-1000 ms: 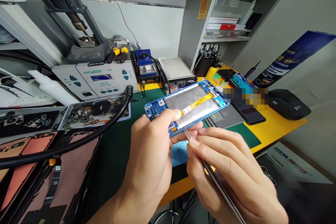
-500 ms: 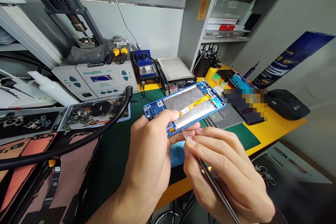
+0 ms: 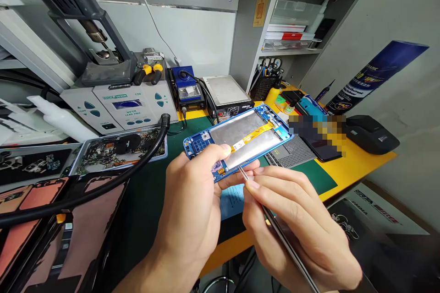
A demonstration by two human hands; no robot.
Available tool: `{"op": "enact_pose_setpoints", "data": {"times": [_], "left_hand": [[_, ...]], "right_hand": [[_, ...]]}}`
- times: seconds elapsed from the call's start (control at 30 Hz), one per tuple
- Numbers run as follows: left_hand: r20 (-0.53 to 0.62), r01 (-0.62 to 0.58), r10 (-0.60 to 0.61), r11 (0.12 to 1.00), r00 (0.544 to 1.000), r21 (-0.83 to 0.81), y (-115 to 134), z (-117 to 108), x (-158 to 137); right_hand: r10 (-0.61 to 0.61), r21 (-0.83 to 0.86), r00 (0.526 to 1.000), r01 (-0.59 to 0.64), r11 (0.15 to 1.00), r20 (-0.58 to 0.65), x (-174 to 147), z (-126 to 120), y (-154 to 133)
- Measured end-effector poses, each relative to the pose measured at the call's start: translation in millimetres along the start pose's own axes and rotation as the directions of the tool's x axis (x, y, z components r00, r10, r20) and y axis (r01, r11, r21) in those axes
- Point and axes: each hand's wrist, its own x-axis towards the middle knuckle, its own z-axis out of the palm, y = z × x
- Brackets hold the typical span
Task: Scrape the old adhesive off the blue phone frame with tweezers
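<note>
A blue phone frame (image 3: 237, 132), its inside facing me, is tilted above the mat. An orange flex cable (image 3: 254, 133) runs across its silver middle. My left hand (image 3: 192, 192) is closed around the near left end of the frame, thumb on top and fingers underneath. In my right hand (image 3: 295, 215) a pair of metal tweezers (image 3: 285, 247) is pinched like a pen. The tweezer tips are at the frame's near long edge; whether they touch it or grip anything there is too small to tell.
Behind stand a hot air station (image 3: 120, 105), a blue soldering station (image 3: 187, 89) and a heating plate (image 3: 225, 91). A black hose (image 3: 137, 169) curves over trays at the left. At right are a perforated metal plate (image 3: 292, 149), a dark phone (image 3: 319, 142) and a spray can (image 3: 374, 78).
The tweezer tips have shifted slightly to the right along the frame's near edge. The whole view has moved a little; both hands keep their hold.
</note>
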Motion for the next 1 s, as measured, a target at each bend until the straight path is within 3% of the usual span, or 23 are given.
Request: {"op": "enact_pose_setpoints", "data": {"times": [0.23, 0.83, 1.0], "left_hand": [[-0.018, 0.019, -0.019, 0.998, 1.0, 0.053, -2.4, 1.8, 0.9], [-0.028, -0.046, 0.046, 0.999, 0.999, -0.011, -3.7, 2.0, 1.5], [-0.044, -0.026, 0.026, 1.0, 0.999, 0.005, -3.5, 1.1, 2.0]], "right_hand": [[-0.01, 0.03, 0.999, 0.011, 0.999, -0.032, 0.3, 3.0, 1.8], [0.011, 0.02, 1.0, -0.011, 1.0, 0.016, 4.5, -3.4, 2.7], [-0.004, 0.031, 1.0, 0.005, 1.0, -0.03, 3.2, -1.9, 4.9]]}}
